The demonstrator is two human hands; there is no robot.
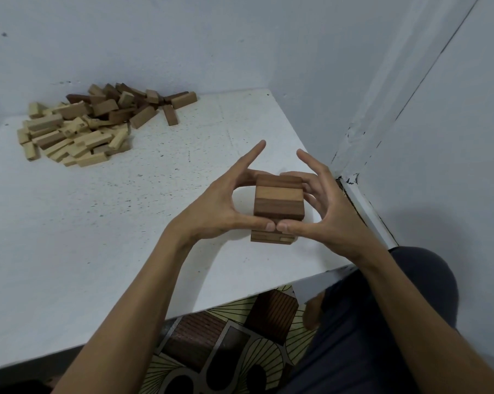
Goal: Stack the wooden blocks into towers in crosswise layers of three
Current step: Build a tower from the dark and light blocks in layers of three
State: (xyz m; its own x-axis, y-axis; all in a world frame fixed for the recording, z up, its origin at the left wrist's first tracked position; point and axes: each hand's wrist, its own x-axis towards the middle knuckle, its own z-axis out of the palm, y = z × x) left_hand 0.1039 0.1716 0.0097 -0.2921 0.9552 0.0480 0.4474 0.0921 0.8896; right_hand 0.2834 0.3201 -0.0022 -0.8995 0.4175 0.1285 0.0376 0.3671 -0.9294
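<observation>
Head view: a person's two bare hands close around a short tower (278, 203) of dark wooden blocks that stands near the right front corner of a white counter (126, 223). The left grip (225, 200) and right grip (333, 211) each pinch the tower, thumbs meeting on its near face and fingers curled behind it, while both index fingers point up, free. The step appears to be squaring up the top layer of three; its farthest block sits slightly out of line. The next move likely calls for letting go gently and fetching three more blocks from the loose pile (98, 126), well apart at the back left, to lay crosswise. The counter is speckled and meets pale walls (268, 38). A patterned floor (240, 351) shows below.
</observation>
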